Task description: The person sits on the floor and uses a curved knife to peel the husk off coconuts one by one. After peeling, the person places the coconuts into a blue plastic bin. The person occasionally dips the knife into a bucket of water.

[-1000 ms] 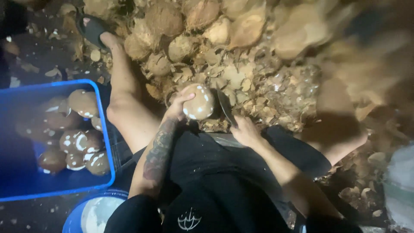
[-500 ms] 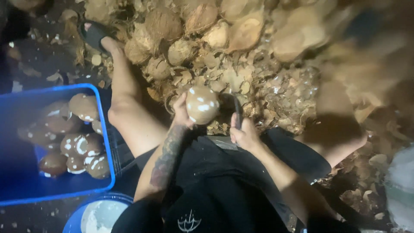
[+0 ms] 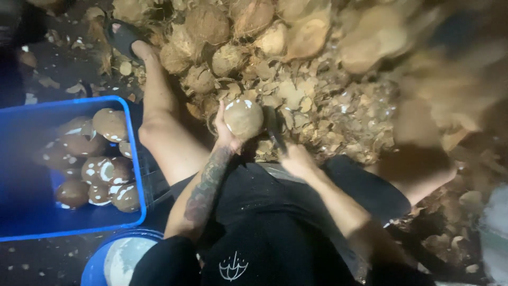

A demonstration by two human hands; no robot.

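My left hand (image 3: 225,135) grips a round brown coconut (image 3: 244,118) with white scraped patches, holding it up in front of my lap. Just right of it, my right hand (image 3: 297,160) is closed on the handle of a dark knife (image 3: 274,128) whose blade points up beside the coconut. A big heap of husked coconuts (image 3: 211,24) and shell chips (image 3: 323,111) lies right beyond both hands. I sit on the ground with my bare legs spread around the heap.
A blue plastic crate (image 3: 135,175) at left holds several partly peeled coconuts (image 3: 100,169). A blue bucket (image 3: 95,267) with pale contents stands near my left elbow. My left foot in a dark sandal (image 3: 124,37) rests at the heap's edge. Dark floor with scraps at far left.
The coconut has turned in my left hand, showing a browner side now. My right hand with the knife has drawn closer to it, blade now upright beside it.
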